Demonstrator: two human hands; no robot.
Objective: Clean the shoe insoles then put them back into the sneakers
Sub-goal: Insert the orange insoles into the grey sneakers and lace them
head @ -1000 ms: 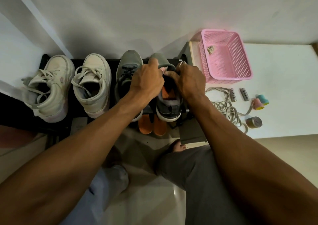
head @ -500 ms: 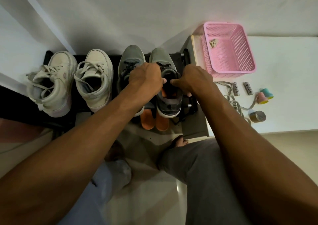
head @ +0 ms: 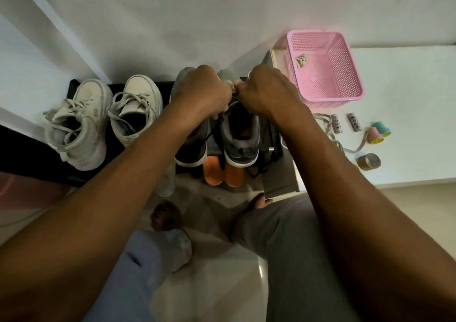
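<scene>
Two grey sneakers stand side by side on a black shoe rack (head: 74,85). The right grey sneaker (head: 241,144) shows an orange insole (head: 244,133) inside its opening. My left hand (head: 201,92) and my right hand (head: 267,91) meet over this sneaker's tongue, fingers curled and pinching its laces or tongue. The left grey sneaker (head: 190,149) is mostly hidden under my left wrist.
A pair of white sneakers (head: 103,119) stands left on the rack. Orange slippers (head: 223,172) lie on a lower shelf. On the white surface to the right sit a pink basket (head: 325,67), a cord, two batteries (head: 345,123) and tape rolls (head: 369,161). My feet rest on the floor below.
Both hands have moved from the sneaker's opening toward its toe, over the laces. The orange insole now lies deeper inside the shoe.
</scene>
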